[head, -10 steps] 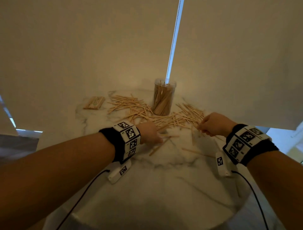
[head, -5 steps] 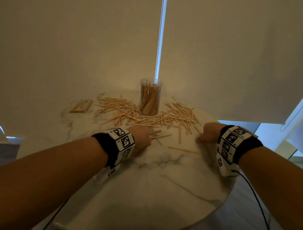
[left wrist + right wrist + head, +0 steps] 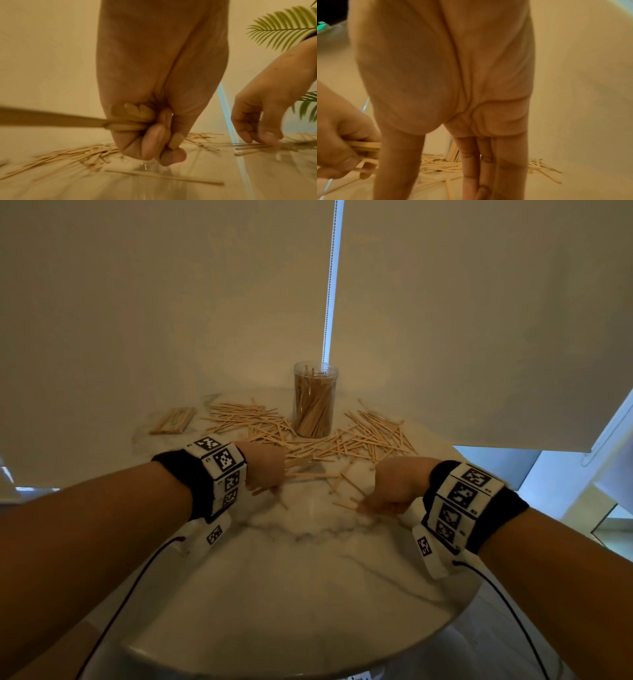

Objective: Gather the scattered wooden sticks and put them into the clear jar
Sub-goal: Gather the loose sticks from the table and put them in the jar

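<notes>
A clear jar (image 3: 315, 400) partly filled with wooden sticks stands at the back of the round marble table (image 3: 308, 611). Scattered sticks (image 3: 363, 440) fan out on both sides of it, and several loose ones (image 3: 344, 505) lie nearer to me. My left hand (image 3: 265, 472) hovers low over the table left of centre, and in the left wrist view it (image 3: 164, 142) grips a small bundle of sticks (image 3: 133, 117). My right hand (image 3: 380, 503) points down with straight fingers (image 3: 471, 169), its tips touching a loose stick (image 3: 248, 148) on the table.
A wrapped packet of sticks (image 3: 173, 421) lies at the back left. Closed roller blinds with a bead cord (image 3: 330, 285) hang just behind the table. Green plant fronds (image 3: 283, 27) show at the right. The table's round front edge (image 3: 274, 674) is close to me.
My right hand has pulled back from the right-hand pile toward me and now touches a loose stick near the front. My left hand still holds its sticks, and has drifted back slightly.
</notes>
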`<state>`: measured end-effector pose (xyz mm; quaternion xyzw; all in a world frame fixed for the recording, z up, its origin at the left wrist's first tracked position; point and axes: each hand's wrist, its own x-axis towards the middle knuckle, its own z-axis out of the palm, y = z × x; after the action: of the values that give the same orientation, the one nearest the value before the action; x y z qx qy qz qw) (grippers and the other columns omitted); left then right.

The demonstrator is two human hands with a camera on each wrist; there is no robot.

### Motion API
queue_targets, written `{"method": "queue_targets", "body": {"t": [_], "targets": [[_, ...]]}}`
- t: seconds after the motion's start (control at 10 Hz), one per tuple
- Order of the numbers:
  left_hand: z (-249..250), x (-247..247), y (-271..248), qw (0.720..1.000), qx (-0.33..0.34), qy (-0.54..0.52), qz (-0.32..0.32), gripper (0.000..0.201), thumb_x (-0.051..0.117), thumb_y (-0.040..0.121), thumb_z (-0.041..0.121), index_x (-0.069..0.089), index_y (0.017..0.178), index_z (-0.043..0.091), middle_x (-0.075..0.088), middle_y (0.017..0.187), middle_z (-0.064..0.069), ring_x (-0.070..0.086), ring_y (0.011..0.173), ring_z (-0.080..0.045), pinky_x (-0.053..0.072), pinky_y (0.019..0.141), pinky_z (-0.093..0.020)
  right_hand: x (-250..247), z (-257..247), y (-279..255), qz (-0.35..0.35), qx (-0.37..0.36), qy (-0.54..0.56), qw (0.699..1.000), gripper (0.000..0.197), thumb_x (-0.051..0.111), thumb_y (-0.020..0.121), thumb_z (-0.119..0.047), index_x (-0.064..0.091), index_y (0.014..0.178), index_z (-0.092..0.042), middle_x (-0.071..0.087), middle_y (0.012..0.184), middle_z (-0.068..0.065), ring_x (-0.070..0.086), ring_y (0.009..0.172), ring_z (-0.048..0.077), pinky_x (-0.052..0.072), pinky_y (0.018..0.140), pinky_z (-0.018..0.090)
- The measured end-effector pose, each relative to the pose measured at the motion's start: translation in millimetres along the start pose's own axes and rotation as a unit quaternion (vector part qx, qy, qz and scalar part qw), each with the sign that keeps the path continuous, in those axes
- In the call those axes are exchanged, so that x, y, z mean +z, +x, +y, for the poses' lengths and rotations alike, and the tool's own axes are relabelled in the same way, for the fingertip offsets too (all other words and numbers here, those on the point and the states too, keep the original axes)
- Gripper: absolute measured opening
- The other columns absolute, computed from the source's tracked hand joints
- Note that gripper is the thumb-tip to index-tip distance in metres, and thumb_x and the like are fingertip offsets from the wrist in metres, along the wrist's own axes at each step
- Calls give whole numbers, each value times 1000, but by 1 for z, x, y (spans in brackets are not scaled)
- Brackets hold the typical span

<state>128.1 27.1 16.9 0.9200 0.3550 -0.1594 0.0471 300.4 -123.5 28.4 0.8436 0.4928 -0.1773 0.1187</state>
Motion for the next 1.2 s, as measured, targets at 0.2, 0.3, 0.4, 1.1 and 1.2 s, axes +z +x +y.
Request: {"method": "queue_targets", "body": {"t": [0.2, 0.3, 0.4, 1.1, 1.2], "targets": [[-21, 1, -10, 999, -47, -14, 22, 41, 29, 109, 18, 57, 128, -5, 59, 130, -17, 56, 119, -33, 43, 95, -36, 0, -33, -12, 19, -42, -107, 993, 41, 66, 87, -19, 45, 52, -13, 43, 47, -1, 36, 47, 14, 30, 44, 20], [-30, 6, -7, 997, -62, -12, 39, 65, 24, 107, 49, 60, 123, -3, 60, 125, -16, 57, 115, -32, 43, 92, -33, 1, -45, -13, 43, -61, -115, 991, 40, 53, 95, -12, 39, 57, -12, 39, 59, 1, 33, 50, 12, 27, 44, 19], [-31, 15, 5, 997, -73, -6, 35, 73, 33, 98, 65, 66, 105, 0, 64, 107, -15, 61, 98, -30, 44, 79, -34, 3, -54, -9, 24, -77, -92, 993, 30, 57, 94, -16, 52, 65, -8, 45, 63, 0, 40, 54, 13, 34, 47, 20], [-30, 3, -17, 993, -57, -93, 38, 37, 33, 107, 17, 60, 121, -4, 62, 120, -15, 59, 98, -28, 42, 79, -27, -15, -44, 12, 182, -93, 246, 948, 10, 59, 83, -6, 60, 74, -10, 63, 72, 15, 58, 65, 26, 57, 72, 49], [-35, -1, -18, 957, -48, -255, 131, 25, 34, 106, 23, 53, 106, 7, 56, 96, -8, 49, 81, -21, 41, 73, -31, -16, -47, 15, 208, -112, 321, 917, 5, 65, 85, -10, 67, 84, -5, 73, 84, 12, 70, 80, 29, 60, 77, 48]]}}
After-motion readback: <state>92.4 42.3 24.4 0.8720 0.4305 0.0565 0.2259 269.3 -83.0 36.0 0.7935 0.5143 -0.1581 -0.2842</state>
